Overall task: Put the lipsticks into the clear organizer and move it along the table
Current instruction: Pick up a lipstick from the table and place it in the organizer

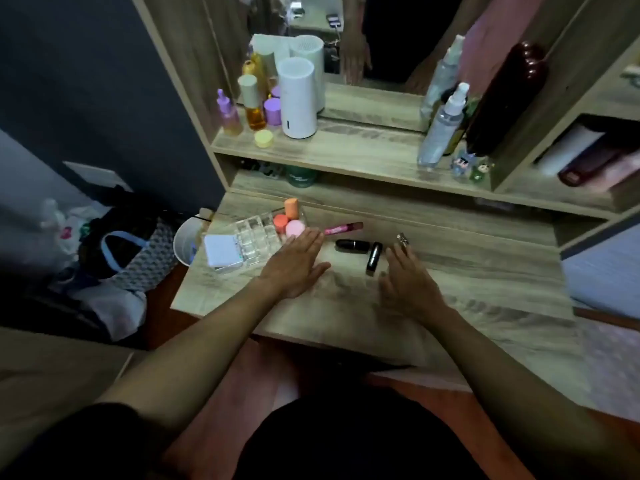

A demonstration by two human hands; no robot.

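The clear organizer point(258, 233) sits at the table's left, with orange and pink sponges point(289, 223) in its far cells. A pink lipstick point(343, 227) lies just right of it. Two black lipsticks lie near the middle, one sideways point(352, 244) and one pointing toward me point(374, 258). A silver-capped lipstick point(402, 241) lies by my right fingertips. My left hand point(298, 263) rests flat and open beside the organizer's right edge. My right hand point(408, 282) hovers open, fingers spread, right of the black lipsticks, holding nothing.
A white box point(221, 252) lies at the organizer's near-left corner. The wooden table point(485, 271) has a raised shelf behind with bottles point(254, 105), a white cylinder point(298, 98), spray bottles point(441, 126) and a mirror. A bin point(185, 242) and bags stand left of the table.
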